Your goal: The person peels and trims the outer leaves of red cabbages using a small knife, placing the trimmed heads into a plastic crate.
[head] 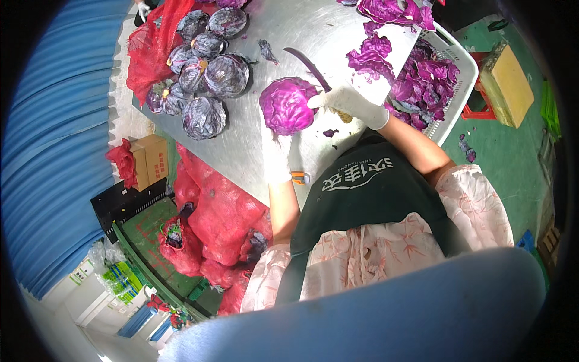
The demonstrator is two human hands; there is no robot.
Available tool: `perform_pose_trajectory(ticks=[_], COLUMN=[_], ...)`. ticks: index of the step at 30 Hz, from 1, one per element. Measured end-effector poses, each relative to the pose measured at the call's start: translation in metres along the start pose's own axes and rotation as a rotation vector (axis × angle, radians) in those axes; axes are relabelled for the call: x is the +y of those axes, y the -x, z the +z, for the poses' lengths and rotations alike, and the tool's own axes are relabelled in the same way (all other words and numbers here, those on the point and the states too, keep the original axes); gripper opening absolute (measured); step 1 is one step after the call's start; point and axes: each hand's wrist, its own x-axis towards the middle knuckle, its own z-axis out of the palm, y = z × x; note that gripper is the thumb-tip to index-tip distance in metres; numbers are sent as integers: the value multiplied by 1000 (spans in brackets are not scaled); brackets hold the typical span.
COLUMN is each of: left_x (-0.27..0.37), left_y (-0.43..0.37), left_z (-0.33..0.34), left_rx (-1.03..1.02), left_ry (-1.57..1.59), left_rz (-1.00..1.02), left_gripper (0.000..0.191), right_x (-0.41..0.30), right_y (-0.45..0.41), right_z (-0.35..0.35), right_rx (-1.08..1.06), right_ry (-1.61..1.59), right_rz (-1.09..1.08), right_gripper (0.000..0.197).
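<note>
A peeled red cabbage head (pixel 288 106), bright purple and glossy, is above the steel table (pixel 226 156). My left hand (pixel 277 154), in a white glove, holds it from its near left side; the fingers are partly hidden beneath it. In my gloved right hand (pixel 350 103) is a knife with a dark, curved blade (pixel 309 69), pointing away to the upper left. The knife's yellowish handle (pixel 342 116) shows below the palm. My right thumb and fingertips reach the cabbage's right side. Small purple leaf scraps (pixel 330 133) lie on the steel near my right wrist.
Several unpeeled cabbages (pixel 203 118) sit at the left beside a red mesh bag (pixel 151 54). Loose leaves (pixel 371 58) lie to the right, by a white basket (pixel 470 68) of leaves. An orange-and-grey tool (pixel 300 178) rests near my left wrist. Full red sacks (pixel 221 208) stand below.
</note>
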Motion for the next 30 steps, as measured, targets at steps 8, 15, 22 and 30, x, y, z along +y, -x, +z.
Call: perform_pose_trajectory(ticks=[8, 15, 22, 30], left_x=[-2, 5, 23, 8], left_y=[0, -2, -3, -1], left_z=[-13, 11, -5, -27], left_rx=[60, -144, -141, 171], left_ry=[-274, -472, -463, -33], left_rz=[119, 34, -133, -234], left_gripper=[79, 99, 101, 81], right_x=[6, -12, -23, -17], right_y=[-8, -15, -1, -2], right_z=[6, -9, -9, -15], right_rx=[182, -22, -71, -104], right_ry=[722, 644, 433, 96], right_rz=[-545, -340, -467, -172], right_gripper=[50, 38, 48, 16])
